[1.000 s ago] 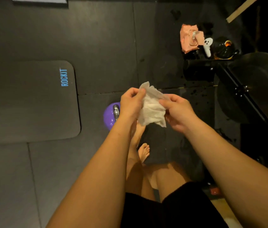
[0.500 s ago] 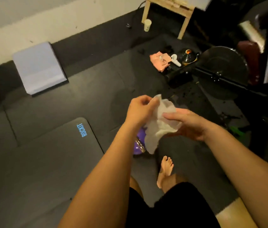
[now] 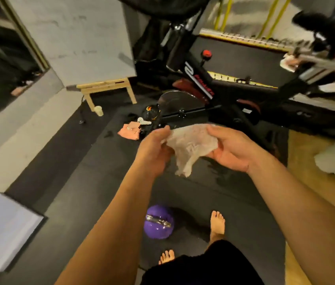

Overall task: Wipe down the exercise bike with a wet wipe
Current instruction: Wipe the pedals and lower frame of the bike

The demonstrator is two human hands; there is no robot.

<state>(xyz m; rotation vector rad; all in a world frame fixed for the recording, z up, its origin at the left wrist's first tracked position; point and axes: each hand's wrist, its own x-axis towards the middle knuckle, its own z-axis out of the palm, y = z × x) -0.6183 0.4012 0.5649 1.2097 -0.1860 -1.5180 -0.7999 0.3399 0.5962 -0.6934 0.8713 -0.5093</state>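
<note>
A white wet wipe is stretched between both hands at chest height, one corner hanging down. My left hand pinches its left edge. My right hand lies palm up under the right side, thumb pressed on top. Just beyond the hands stands the black and red exercise bike, its flywheel low at the centre and its seat post and rail reaching to the upper right. Neither hand touches the bike.
A purple kettlebell sits on the black floor mat by my bare feet. A pink cloth, a small white object and a dark bottle lie near the bike's front foot. A wooden stool stands at the back left, a grey pad at lower left.
The view has swung up from the floor to the bike. The hands have pulled apart and spread the bunched wipe out flat between them.
</note>
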